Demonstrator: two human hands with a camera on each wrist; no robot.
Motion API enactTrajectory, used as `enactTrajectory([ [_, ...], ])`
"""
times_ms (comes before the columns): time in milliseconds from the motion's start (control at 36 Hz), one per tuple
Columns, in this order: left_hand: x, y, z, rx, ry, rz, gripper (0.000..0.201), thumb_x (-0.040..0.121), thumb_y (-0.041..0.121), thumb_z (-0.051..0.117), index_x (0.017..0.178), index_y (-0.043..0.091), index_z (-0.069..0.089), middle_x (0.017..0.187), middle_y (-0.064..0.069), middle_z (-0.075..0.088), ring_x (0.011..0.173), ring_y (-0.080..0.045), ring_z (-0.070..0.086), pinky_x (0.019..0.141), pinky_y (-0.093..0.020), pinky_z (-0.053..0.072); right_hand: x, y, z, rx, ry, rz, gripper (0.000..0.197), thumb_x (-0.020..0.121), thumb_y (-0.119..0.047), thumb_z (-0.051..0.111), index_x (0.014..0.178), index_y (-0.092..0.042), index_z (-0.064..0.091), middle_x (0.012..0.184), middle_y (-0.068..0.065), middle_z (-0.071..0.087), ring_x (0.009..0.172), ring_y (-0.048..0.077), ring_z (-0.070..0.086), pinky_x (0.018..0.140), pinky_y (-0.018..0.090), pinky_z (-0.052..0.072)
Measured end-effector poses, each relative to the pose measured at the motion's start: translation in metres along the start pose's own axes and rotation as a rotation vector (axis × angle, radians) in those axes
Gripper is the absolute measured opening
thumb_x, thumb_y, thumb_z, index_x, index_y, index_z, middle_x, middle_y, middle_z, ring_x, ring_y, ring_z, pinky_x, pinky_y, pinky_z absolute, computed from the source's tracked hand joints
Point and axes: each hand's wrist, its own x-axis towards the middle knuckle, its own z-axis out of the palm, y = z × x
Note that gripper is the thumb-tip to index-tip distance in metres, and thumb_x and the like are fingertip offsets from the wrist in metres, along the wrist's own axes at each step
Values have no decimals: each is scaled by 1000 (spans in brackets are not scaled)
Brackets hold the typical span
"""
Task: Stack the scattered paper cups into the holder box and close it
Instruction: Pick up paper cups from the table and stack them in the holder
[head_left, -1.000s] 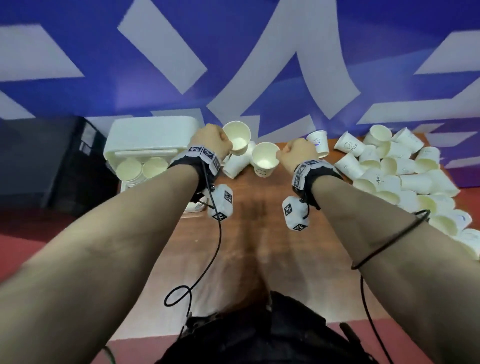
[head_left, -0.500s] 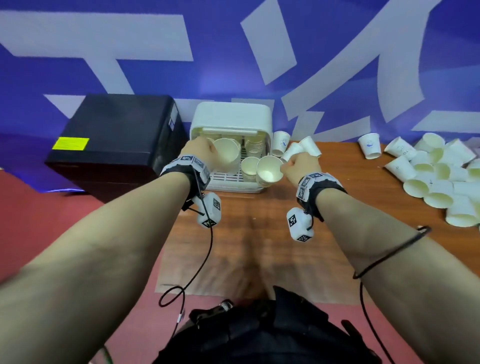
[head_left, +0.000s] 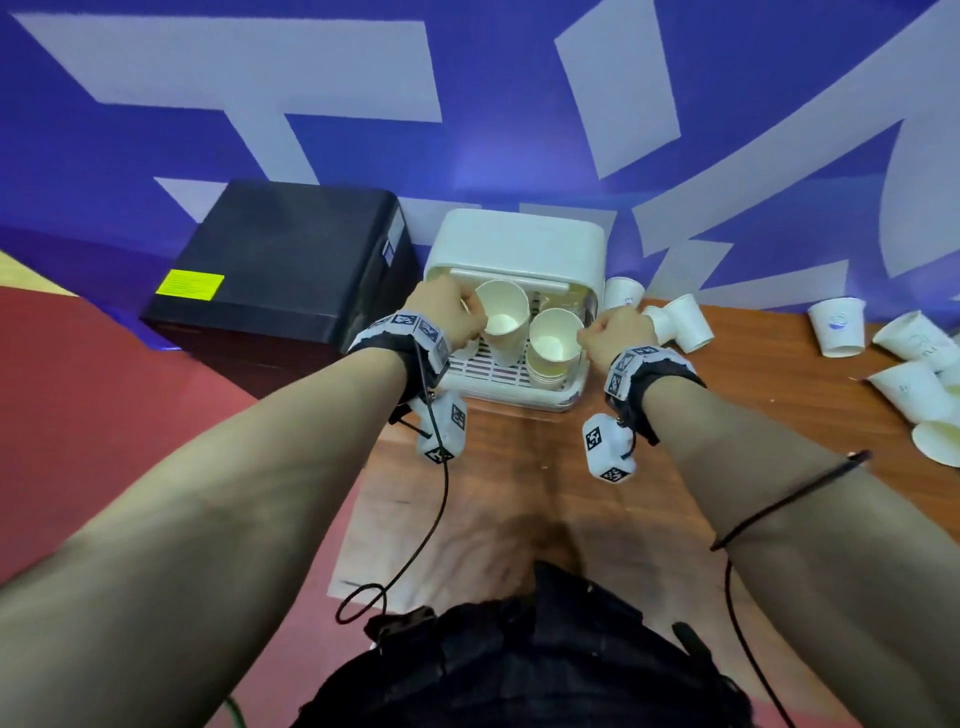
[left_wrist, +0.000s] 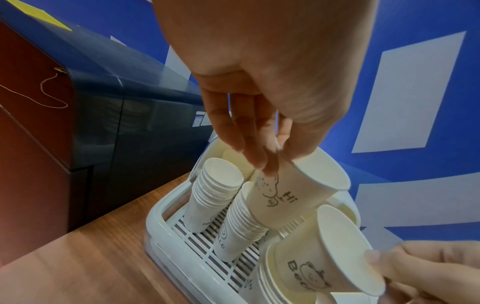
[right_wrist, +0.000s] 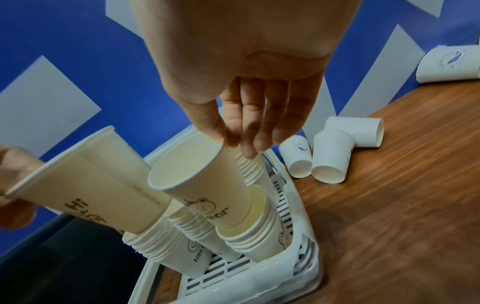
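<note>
- Left hand (left_wrist: 259, 72): pinching the rim of the "Hi" cup (left_wrist: 293, 191) between thumb and fingertips, above the left part of the holder box (head_left: 519, 244).
- "Hi" cup: tilted, mouth up, base resting in the top of a nested stack (left_wrist: 239, 226) standing on the box's slatted tray (left_wrist: 207, 246).
- Right hand (right_wrist: 233, 61): gripping the rim of the bear cup (right_wrist: 205, 183) with thumb inside and fingers outside.
- Bear cup: tilted, lower end set into the front right stack (right_wrist: 257, 236) in the box.
- Further stacks upright in the box, among them one at the left (left_wrist: 210, 197) just beside the stack under the "Hi" cup.
- Holder box: white, lid raised, at the back edge of the wooden worktop (head_left: 727, 441) against the blue-and-white wall (head_left: 493, 130).
- Black cabinet (head_left: 280, 260) just left of the box.
- Loose cups (right_wrist: 330, 156) lying on the worktop right of the box; more scattered cups (head_left: 909, 374) further right.
</note>
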Motion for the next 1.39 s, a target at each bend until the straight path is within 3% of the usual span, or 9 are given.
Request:
enactTrajectory([
  [306,9,2,13,-13,-29,15,18,81,26,54,73,18,68,70,-2,72,69,-20,69,67,-36,61,-1,16,7,21,-178,37,33,95,-29,53,108,-2,68,105,16,69,83,24,55,76,30,45],
  [528,20,26,34,-17,-99,58,17,79,24,57,63,23,60,62,4,70,60,-12,67,54,-23,50,-8,33,-7,22,-130,88,26,91,-20,47,93,-4,67,91,16,72,86,34,68,83,42,57],
  [611,21,32,42,-6,-163,61,11,78,21,62,68,23,64,61,7,69,57,-5,63,49,-19,38,-7,53,-10,39,-120,150,24,85,-23,49,87,-7,66,84,14,72,79,32,69,79,42,58],
  [722,26,35,55,-19,-236,54,8,80,21,62,78,25,68,68,5,72,59,-15,68,55,-25,50,-9,68,-22,40,-139,186,24,90,-18,49,89,-3,67,84,14,71,80,32,69,80,42,58],
  [861,31,31,65,-33,-318,30,17,93,15,58,106,19,67,83,-10,74,59,-24,67,41,-22,47,-7,83,-31,46,-121,233,24,87,-21,49,85,-7,67,84,12,72,81,31,69,82,43,58],
  [1028,33,42,66,65,-350,60,35,85,18,63,120,21,64,87,-6,76,78,-26,73,75,-41,62,-17,88,-44,70,-32,227,23,87,-25,49,88,-8,65,83,14,72,78,32,70,79,42,59],
  [1167,38,55,72,105,-428,129,25,82,15,66,97,34,58,77,-1,75,76,-25,75,57,-32,59,-36,93,-60,43,81,212,25,87,-29,50,100,-12,63,84,11,70,73,29,69,71,36,58],
  [1222,38,66,79,85,-471,147,26,82,5,70,98,24,64,82,-4,73,87,-31,74,54,-24,53,-46,100,-68,24,88,213,23,87,-30,53,101,-15,63,87,10,70,75,27,68,70,34,56],
  [1389,3,126,103,147,-379,306,32,80,21,66,112,24,65,99,-5,69,88,-26,69,81,-35,58,-86,148,-82,-3,61,332,20,89,-37,56,103,-23,62,101,7,66,85,26,64,76,34,55],
])
